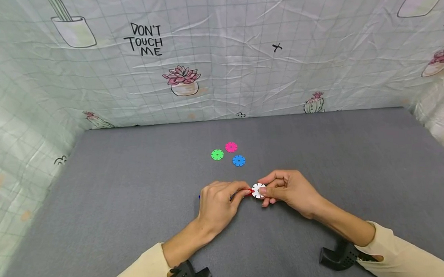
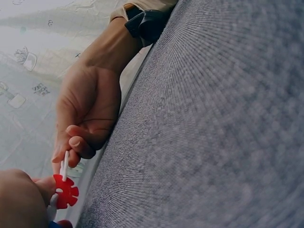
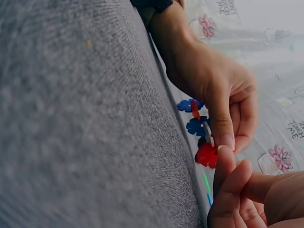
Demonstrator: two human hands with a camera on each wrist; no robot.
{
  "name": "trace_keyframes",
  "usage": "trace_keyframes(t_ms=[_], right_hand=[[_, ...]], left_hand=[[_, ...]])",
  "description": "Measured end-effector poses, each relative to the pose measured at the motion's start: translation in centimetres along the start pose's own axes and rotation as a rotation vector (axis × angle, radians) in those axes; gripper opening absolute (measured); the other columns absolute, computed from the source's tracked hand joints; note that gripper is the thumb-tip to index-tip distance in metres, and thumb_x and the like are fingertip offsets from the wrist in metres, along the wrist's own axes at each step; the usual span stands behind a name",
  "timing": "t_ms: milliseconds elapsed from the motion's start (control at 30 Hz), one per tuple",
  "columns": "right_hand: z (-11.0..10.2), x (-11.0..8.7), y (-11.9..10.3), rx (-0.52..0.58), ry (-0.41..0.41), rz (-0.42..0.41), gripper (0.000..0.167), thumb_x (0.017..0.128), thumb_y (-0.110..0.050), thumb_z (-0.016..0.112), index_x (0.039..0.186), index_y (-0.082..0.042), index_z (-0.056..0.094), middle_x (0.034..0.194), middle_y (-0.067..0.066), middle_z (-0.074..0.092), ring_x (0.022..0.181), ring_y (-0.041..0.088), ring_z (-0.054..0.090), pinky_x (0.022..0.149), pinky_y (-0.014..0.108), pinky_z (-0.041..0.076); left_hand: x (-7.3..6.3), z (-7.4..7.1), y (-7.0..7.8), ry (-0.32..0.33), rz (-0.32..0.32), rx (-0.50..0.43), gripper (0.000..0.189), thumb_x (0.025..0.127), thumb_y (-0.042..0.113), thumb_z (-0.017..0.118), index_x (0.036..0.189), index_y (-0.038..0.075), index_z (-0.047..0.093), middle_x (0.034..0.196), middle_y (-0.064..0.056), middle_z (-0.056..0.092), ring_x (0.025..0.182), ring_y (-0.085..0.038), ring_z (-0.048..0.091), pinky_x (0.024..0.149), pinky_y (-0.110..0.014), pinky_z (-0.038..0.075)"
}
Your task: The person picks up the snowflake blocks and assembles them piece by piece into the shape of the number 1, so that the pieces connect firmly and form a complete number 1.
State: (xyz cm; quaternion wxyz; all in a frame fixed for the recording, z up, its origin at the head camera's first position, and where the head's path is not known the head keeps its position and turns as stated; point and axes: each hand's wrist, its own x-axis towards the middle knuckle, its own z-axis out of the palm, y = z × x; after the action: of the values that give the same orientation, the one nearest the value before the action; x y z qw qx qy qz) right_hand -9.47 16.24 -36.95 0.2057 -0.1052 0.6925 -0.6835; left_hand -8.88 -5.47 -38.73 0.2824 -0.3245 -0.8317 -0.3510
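Observation:
Over the middle of the table, my right hand (image 1: 298, 195) pinches a white notched disc (image 1: 256, 191) between thumb and fingers. Facing it, my left hand (image 1: 218, 204) holds a red notched disc (image 3: 206, 156) at the end of a linked chain. In the right wrist view the chain continues behind the left thumb with a white disc, a blue disc (image 3: 194, 126), an orange-red disc (image 3: 195, 109) and a darker blue disc (image 3: 184, 105). The white disc stands edge-on at the rim of the red disc (image 2: 71, 194) in the left wrist view.
Beyond the hands, a green disc (image 1: 217, 155), a pink disc (image 1: 231, 147) and a light blue disc (image 1: 239, 160) lie flat on the grey table (image 1: 132, 169). A printed cloth (image 1: 233, 70) hangs behind and at both sides.

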Motion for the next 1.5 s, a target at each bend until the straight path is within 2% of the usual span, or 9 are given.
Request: trace_keyframes(t_ms=[167, 367, 633, 933, 1033, 1267, 1500], right_hand=[[0.1, -0.1, 0.0, 0.05, -0.006, 0.004, 0.035, 0.087, -0.003, 0.068, 0.114, 0.016, 0.055, 0.085, 0.016, 0.069, 0.069, 0.021, 0.068, 0.062, 0.024, 0.053], [0.3, -0.1, 0.0, 0.108, -0.002, 0.03, 0.035, 0.087, -0.003, 0.069, 0.114, 0.014, 0.055, 0.084, 0.014, 0.068, 0.068, 0.019, 0.068, 0.062, 0.022, 0.053], [0.7, -0.1, 0.0, 0.16, 0.014, 0.035, 0.032, 0.087, -0.002, 0.069, 0.112, 0.013, 0.055, 0.083, 0.015, 0.069, 0.069, 0.02, 0.068, 0.064, 0.022, 0.053], [1.3, 0.0, -0.1, 0.195, 0.027, 0.039, 0.031, 0.086, 0.0, 0.069, 0.11, 0.013, 0.055, 0.082, 0.014, 0.068, 0.068, 0.023, 0.068, 0.066, 0.024, 0.054], [1.3, -0.1, -0.1, 0.184, 0.027, 0.036, 0.033, 0.086, -0.001, 0.07, 0.11, 0.014, 0.054, 0.083, 0.014, 0.069, 0.069, 0.023, 0.069, 0.066, 0.025, 0.054], [1.1, 0.0, 0.1, 0.08, 0.038, 0.01, 0.036, 0.085, -0.004, 0.071, 0.112, 0.014, 0.055, 0.086, 0.017, 0.069, 0.07, 0.023, 0.069, 0.064, 0.026, 0.054], [0.7, -0.1, -0.2, 0.036, 0.049, 0.022, 0.038, 0.089, -0.009, 0.068, 0.117, 0.013, 0.056, 0.091, 0.018, 0.07, 0.074, 0.022, 0.069, 0.063, 0.024, 0.052]], left_hand=[[0.1, 0.1, 0.1, 0.016, -0.007, 0.0, 0.007, 0.079, 0.018, 0.078, 0.082, 0.013, 0.073, 0.074, 0.007, 0.07, 0.059, -0.004, 0.061, 0.055, -0.027, 0.047], [0.1, 0.0, 0.1, 0.019, -0.045, -0.024, 0.007, 0.078, 0.017, 0.079, 0.081, 0.014, 0.073, 0.074, 0.007, 0.07, 0.057, -0.003, 0.059, 0.054, -0.026, 0.047], [0.1, 0.0, 0.2, 0.052, -0.074, -0.027, 0.009, 0.078, 0.019, 0.079, 0.079, 0.014, 0.072, 0.067, 0.007, 0.065, 0.047, -0.001, 0.039, 0.046, -0.021, 0.037], [-0.1, 0.0, 0.2, 0.067, -0.072, -0.009, 0.009, 0.077, 0.02, 0.079, 0.078, 0.015, 0.071, 0.058, 0.009, 0.057, 0.046, -0.002, 0.036, 0.044, -0.02, 0.034], [-0.1, -0.1, 0.1, 0.064, -0.077, -0.001, 0.009, 0.078, 0.019, 0.079, 0.079, 0.016, 0.071, 0.06, 0.009, 0.059, 0.046, -0.001, 0.037, 0.044, -0.021, 0.034], [-0.1, -0.1, 0.1, 0.019, -0.099, 0.015, 0.01, 0.08, 0.019, 0.077, 0.083, 0.017, 0.068, 0.069, 0.009, 0.065, 0.054, -0.004, 0.05, 0.05, -0.026, 0.042], [-0.1, -0.1, 0.0, -0.015, -0.098, -0.007, 0.012, 0.082, 0.014, 0.076, 0.087, 0.014, 0.065, 0.074, 0.006, 0.065, 0.056, -0.005, 0.047, 0.052, -0.027, 0.042]])
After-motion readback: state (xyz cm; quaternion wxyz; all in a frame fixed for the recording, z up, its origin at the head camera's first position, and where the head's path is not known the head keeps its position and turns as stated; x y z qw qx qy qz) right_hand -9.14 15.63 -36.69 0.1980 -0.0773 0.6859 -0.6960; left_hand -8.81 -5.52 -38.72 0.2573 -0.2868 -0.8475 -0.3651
